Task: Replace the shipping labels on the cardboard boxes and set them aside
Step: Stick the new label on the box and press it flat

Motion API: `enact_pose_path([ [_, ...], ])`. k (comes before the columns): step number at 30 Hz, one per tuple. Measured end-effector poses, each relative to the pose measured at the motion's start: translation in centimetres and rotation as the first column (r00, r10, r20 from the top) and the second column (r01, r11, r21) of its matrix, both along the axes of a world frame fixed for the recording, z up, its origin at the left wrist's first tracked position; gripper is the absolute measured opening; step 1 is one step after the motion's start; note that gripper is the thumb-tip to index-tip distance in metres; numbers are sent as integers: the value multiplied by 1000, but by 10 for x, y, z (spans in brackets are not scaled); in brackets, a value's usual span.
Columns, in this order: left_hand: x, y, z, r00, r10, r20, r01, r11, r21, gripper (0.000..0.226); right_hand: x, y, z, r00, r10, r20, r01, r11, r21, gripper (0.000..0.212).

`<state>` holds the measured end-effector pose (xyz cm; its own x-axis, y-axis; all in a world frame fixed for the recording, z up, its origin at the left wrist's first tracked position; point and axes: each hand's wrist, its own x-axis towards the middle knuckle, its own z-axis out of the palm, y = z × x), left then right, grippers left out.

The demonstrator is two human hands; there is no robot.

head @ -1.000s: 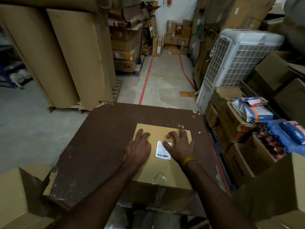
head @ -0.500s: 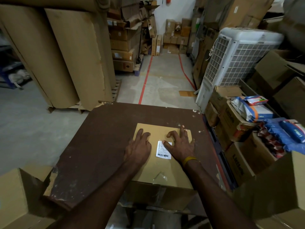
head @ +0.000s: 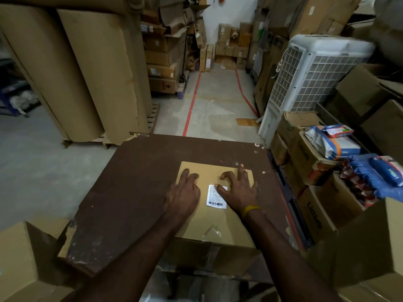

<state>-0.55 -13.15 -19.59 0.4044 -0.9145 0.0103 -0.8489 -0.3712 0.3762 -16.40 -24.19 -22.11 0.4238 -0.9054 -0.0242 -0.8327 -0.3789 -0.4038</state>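
A flat brown cardboard box point(head: 220, 223) lies on the dark brown table point(head: 135, 188), near its front right part. A white shipping label point(head: 214, 198) with a barcode is stuck on the box's top. My left hand point(head: 183, 192) rests flat on the box just left of the label, fingers loosely together. My right hand point(head: 238, 188) lies on the box at the label's right, fingers spread, its thumb tip on the label's upper right corner. Neither hand holds anything.
Big brown paper rolls point(head: 87, 68) stand at the left on a pallet. A white air cooler point(head: 309, 77) and stacked cartons with blue and white packets point(head: 335, 144) crowd the right. An open carton point(head: 19, 260) sits at the front left. An aisle with red floor lines point(head: 192, 103) runs ahead.
Both hands stay on the box. The right hand's fingers have curled slightly, with the thumb still on the label's corner. The view has shifted very little.
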Motion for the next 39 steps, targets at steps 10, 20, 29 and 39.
enact_pose_path([
  [10, -1, 1, 2, 1000, -8, 11, 8, 1000, 3, 46, 0, 0, 1, 1000, 4, 11, -4, 1000, 20, 35],
  [20, 0, 0, 3, 1000, -3, 4, 2, 1000, 9, 46, -1, 1, 1, 1000, 17, -13, -17, 1000, 12, 40],
  [29, 0, 1, 4, 1000, -14, 2, 14, 1000, 12, 47, 0, 0, -1, 1000, 11, -17, -11, 1000, 4, 40],
  [39, -1, 2, 8, 999, -35, 13, 34, 999, 37, 47, -1, -2, -4, 999, 16, -33, -16, 1000, -10, 40],
])
